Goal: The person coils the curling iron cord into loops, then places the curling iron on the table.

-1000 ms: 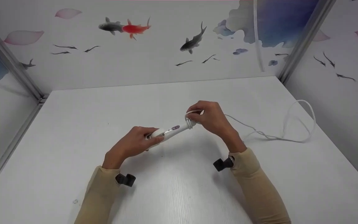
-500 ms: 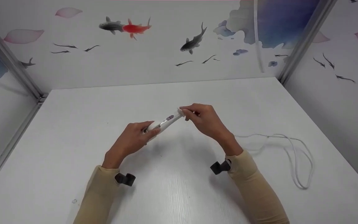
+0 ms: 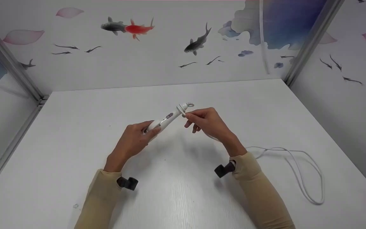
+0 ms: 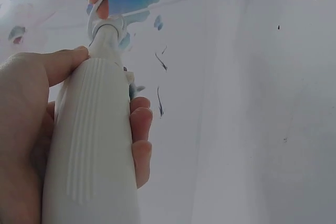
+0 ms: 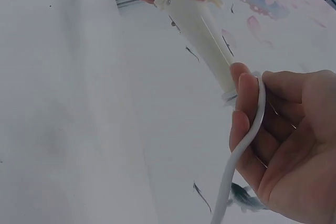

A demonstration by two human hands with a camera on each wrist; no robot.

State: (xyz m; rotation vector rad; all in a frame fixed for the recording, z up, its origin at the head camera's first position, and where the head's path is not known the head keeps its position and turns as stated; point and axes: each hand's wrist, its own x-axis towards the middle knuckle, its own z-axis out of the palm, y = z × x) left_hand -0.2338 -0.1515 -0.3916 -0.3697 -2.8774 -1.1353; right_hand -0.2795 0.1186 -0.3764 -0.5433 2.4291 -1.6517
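diffuse light leaves soft shadows and a pale glare on the table (image 3: 176, 200).

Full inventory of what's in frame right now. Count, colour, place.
Handheld device: 1, white, above table in left hand
Cord: 1, white, looped at device's far end, slack at table's right
Table: 1, white, under hands
Small mark: 1, colour unclear, table, left of left sleeve
Back panel: 1, white with fish prints, behind table
Side panels: 2, white with prints, left and right
Posts: 2, grey, back corners
Wrist units: 2, black, one per wrist
Sleeves: 2, tan, forearms
Left hand: 1, gripping device
Right hand: 1, pinching cord
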